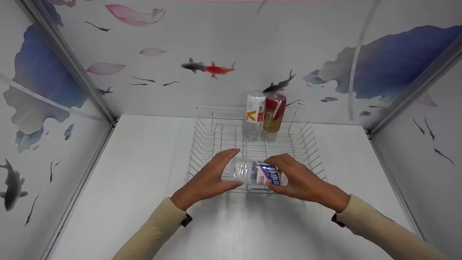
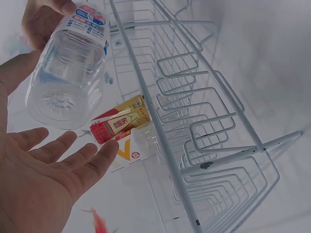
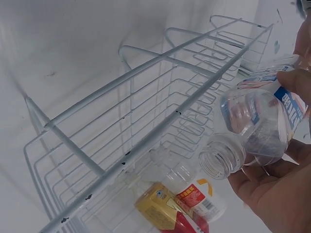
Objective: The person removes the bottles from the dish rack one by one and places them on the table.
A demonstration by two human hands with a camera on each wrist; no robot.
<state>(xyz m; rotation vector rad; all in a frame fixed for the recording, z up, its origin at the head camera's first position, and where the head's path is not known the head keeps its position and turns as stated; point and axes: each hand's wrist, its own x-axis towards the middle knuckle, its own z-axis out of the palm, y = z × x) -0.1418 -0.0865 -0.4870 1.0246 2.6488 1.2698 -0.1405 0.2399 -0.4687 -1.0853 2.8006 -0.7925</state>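
A clear plastic bottle point(image 1: 249, 172) with a blue-and-white label lies sideways above the front of a white wire rack point(image 1: 220, 108). Around its labelled part, my right hand point(image 1: 305, 178) grips it with thumb and fingers. The uncapped, threaded mouth shows in the right wrist view, pointing out past that hand. My left hand point(image 1: 207, 177) is beside the bottle's base with fingers spread and thumb apart. In the left wrist view a gap separates the left palm point(image 2: 34, 189) from the base of the bottle point(image 2: 65, 92).
Toward the back of the rack stand a clear bottle with a white-and-orange label point(image 1: 255, 108) and a red-and-gold can point(image 1: 275, 112), side by side. The rack rests on a white table point(image 1: 144, 162). Panels printed with fish and petals enclose the table at the back and sides.
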